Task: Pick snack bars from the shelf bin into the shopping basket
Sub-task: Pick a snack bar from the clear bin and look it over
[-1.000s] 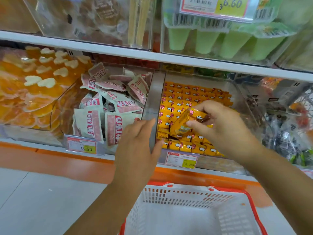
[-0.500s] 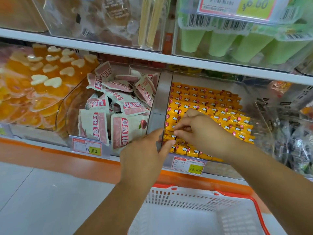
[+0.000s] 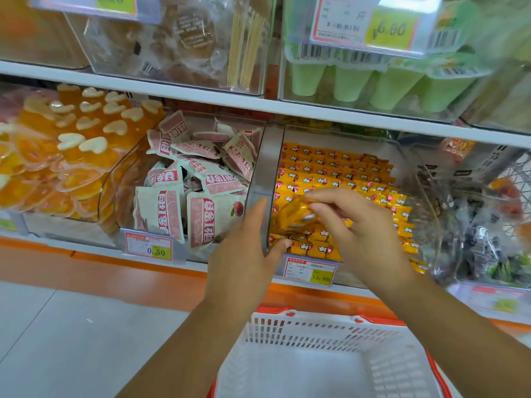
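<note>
Rows of orange-wrapped snack bars (image 3: 336, 168) fill a clear shelf bin (image 3: 402, 156) right of centre. My right hand (image 3: 356, 225) hovers over the bin's front rows and pinches a blurred bunch of orange bars (image 3: 291, 215) between thumb and fingertips. My left hand (image 3: 244, 248) grips the bin's grey left wall (image 3: 265, 168) at its front corner, thumb inside and fingers outside. The white shopping basket (image 3: 316, 328) with a red rim sits below the shelf, under both arms; the part of its inside that shows holds nothing.
A bin of pink-and-white snack packets (image 3: 184, 182) stands left of the orange bars, with orange jelly cups (image 3: 57, 156) further left. Green cups (image 3: 388, 84) sit on the shelf above. Price tags (image 3: 310, 270) hang on the shelf front. Grey floor lies at lower left.
My right hand dipped to the bin's front rows half a second ago and is now raised again with orange bars pinched. The left hand stays on the bin wall.
</note>
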A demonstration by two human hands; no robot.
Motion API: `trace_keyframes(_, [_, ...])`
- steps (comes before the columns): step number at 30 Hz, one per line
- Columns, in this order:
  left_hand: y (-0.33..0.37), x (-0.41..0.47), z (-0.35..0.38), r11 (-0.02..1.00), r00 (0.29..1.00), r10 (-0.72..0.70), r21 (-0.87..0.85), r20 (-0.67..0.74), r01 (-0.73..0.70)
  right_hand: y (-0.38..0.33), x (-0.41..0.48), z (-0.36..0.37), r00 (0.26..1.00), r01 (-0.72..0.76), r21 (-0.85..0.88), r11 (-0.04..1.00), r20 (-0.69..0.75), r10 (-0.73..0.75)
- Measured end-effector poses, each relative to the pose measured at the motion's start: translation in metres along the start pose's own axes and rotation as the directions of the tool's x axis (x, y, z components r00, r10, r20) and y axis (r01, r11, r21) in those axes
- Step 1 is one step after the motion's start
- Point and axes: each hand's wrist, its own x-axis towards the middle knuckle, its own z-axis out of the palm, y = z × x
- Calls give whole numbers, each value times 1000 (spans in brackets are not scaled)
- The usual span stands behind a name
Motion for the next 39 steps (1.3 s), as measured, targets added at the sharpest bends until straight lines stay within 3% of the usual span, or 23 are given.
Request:
trace_keyframes(2, [6, -6, -6, 996, 996, 86, -39, -5, -86, -8, -22, -17, 987, -109, 253, 961, -89, 135])
trace_keyframes(5, [18, -21, -9, 967, 987, 150, -216, 63, -134, -19, -53, -38, 940, -220, 587, 779, -86, 330])
trace_keyframes(9, [37, -42, -6, 808, 958, 99, -584, 270, 81, -21, -87, -60, 868, -374, 705, 602, 37, 496])
trace_keyframes(12, [48, -49, -1, 770, 942, 75, -620, 326, 153, -16, -110, -71, 808, -449, 764, 464, 125, 576])
trace_keyframes(17, [56, -53, 7, 708, 912, 31, -653, 410, 269, -3, -125, -79, 792, -481, 744, 465, 140, 595])
trace_keyframes(21, [52, -49, 11, 627, 918, -34, -707, 395, 327, 4, -118, -88, 793, -493, 793, 358, 240, 560])
trace_keyframes(25, [51, -46, 11, 558, 922, -44, -757, 384, 342, 9, -112, -89, 787, -497, 807, 317, 266, 557])
trace_keyframes(30, [51, -43, 13, 553, 916, -28, -757, 400, 348, 16, -108, -88, 770, -513, 813, 276, 294, 567])
trace_keyframes(33, [52, -42, 5, 493, 891, 40, -785, 452, 376, 16, -107, -91, 780, -522, 814, 253, 337, 527])
trace_keyframes(37, [50, -42, 1, 511, 906, 36, -787, 423, 347, 15, -107, -89, 795, -504, 807, 307, 293, 531])
trace_keyframes(39, [50, -42, 3, 546, 932, -21, -776, 363, 315, 17, -109, -86, 805, -494, 752, 436, 207, 556])
